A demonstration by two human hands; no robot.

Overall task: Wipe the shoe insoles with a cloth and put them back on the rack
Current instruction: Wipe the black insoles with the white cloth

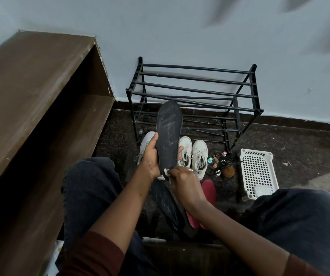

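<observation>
Head view | my left hand [150, 156] grips black insole [169, 134] upright | my right hand [184, 182] pinches white cloth [167, 172] against its heel.

Left hand [150, 158] being held raised between the knees, fingers being curled around an upright insole [169, 134], right hand [184, 182] being pressed in a fist against its lower end, forearms being converged.

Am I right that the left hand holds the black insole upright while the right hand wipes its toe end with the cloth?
Not quite: the head view shows the right hand pressing the cloth against the heel end, the lower end nearest the person, not the toe. The rest holds: the left hand holds the black insole upright.
</observation>
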